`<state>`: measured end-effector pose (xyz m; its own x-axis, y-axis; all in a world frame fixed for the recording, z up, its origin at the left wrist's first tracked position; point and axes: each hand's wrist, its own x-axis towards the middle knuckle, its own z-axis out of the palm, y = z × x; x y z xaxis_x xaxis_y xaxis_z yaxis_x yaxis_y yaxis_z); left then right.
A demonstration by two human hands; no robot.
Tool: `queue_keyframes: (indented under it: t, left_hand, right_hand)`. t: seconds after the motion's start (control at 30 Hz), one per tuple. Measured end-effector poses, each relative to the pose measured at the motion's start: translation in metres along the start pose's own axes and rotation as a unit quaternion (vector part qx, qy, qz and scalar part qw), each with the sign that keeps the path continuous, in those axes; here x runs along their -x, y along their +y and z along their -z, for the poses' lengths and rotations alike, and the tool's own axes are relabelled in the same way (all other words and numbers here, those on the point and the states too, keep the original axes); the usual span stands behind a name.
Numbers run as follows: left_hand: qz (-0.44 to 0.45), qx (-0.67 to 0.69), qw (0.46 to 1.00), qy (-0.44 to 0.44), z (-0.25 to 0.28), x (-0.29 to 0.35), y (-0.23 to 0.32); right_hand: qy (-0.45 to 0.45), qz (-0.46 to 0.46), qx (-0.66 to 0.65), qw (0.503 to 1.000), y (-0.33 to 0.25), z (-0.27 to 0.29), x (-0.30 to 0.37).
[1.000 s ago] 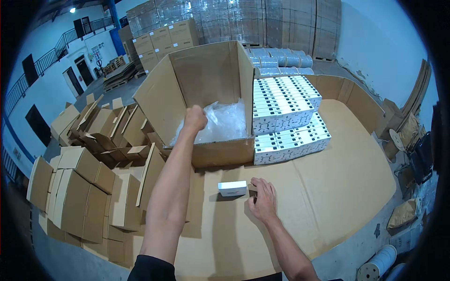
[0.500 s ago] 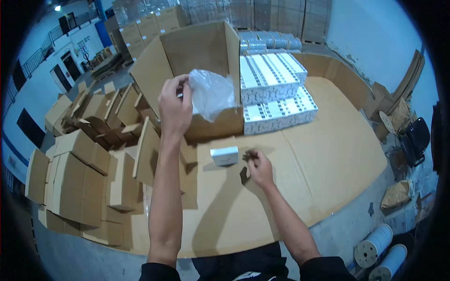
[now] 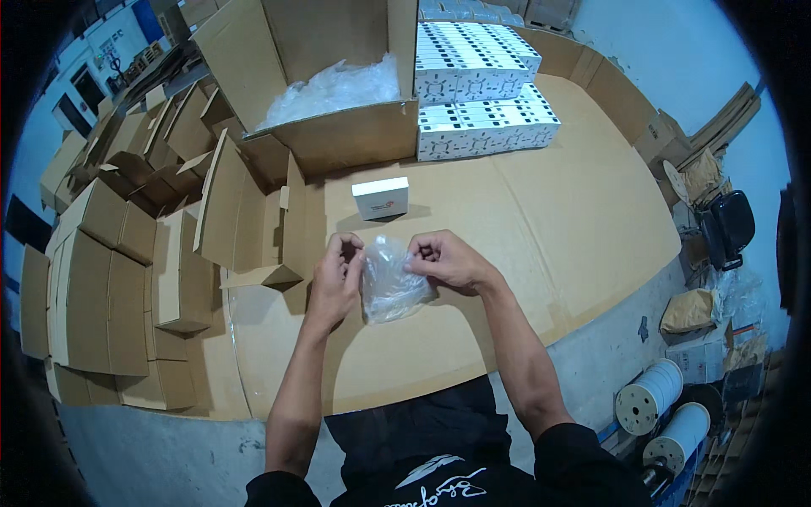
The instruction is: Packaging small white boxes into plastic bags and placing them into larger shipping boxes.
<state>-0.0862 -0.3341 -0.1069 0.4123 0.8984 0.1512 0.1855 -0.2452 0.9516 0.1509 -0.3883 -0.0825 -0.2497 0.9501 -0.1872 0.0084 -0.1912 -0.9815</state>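
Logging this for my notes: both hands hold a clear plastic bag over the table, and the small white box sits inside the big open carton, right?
Not quite. The head view shows the small white box on the cardboard-covered table, in front of the big open carton, not inside.

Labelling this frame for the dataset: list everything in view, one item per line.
clear plastic bag: one, transparent, held between both hands above the table
small box: one, white, on the table just beyond the hands
large carton: one, brown, open, far side of the table, holds clear plastic bags
stacked white boxes: many, white with dark marks, right of the large carton
table: one, covered in brown cardboard
folded small cartons: many, brown, piled at the left
spools: two, white, on the floor at lower right
left hand: one, grips the bag's left edge
right hand: one, grips the bag's upper right edge
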Motion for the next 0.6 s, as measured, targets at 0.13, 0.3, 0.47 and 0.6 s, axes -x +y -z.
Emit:
queue_keyframes:
  t: [0.13,0.3,0.47,0.6]
  left_hand:
    - [0.031,0.167,0.985,0.023,0.01,-0.002,-0.01]
    - [0.088,0.184,0.978,0.042,0.001,0.005,-0.007]
    - [0.109,0.166,0.98,0.032,-0.008,0.008,-0.005]
    - [0.102,0.205,0.973,0.014,-0.01,0.008,-0.009]
  right_hand:
    - [0.003,-0.025,-0.013,1.0,0.003,0.015,0.006]
    - [0.001,-0.009,-0.016,1.0,0.001,0.008,0.004]
    - [-0.041,0.004,0.021,0.999,-0.005,0.006,0.004]
    - [0.033,0.035,-0.065,0.997,-0.005,-0.008,-0.001]
